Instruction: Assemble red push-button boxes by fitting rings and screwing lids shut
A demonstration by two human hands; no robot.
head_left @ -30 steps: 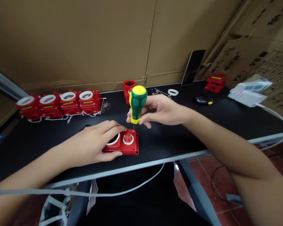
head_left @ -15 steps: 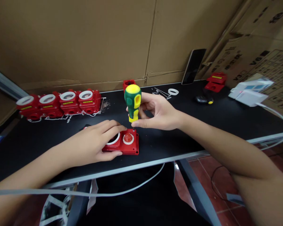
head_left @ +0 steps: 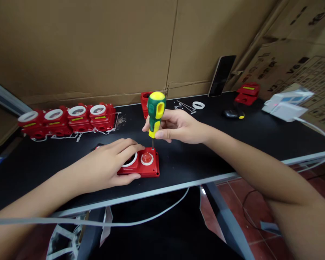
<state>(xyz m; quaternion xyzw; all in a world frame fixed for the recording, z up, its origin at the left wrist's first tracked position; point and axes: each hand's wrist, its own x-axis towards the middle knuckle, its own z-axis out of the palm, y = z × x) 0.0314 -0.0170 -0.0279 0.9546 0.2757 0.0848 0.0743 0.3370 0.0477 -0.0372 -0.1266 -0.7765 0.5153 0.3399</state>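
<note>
Under my left hand (head_left: 116,159) lies a red housing (head_left: 152,170) with a white ring and a round red button (head_left: 146,157). My left fingers and thumb grip it from both sides against the tabletop. My right hand (head_left: 178,126) is closed around a green and yellow screwdriver (head_left: 156,112), held nearly upright. Its tip meets the screw spot at the housing's back right corner. Part of the white ring is covered by my left fingers.
At the left back stands a row of several red housings (head_left: 78,117) with white rings. Behind my right hand is another red part (head_left: 144,103). White loose pieces (head_left: 197,105), a phone (head_left: 222,76), a black-handled tool (head_left: 233,114) and a white device (head_left: 284,108) lie further right.
The screwdriver handle has risen and leans slightly to the right, showing more of its shaft. My right hand has shifted with it, while my left hand stays on the housing.
</note>
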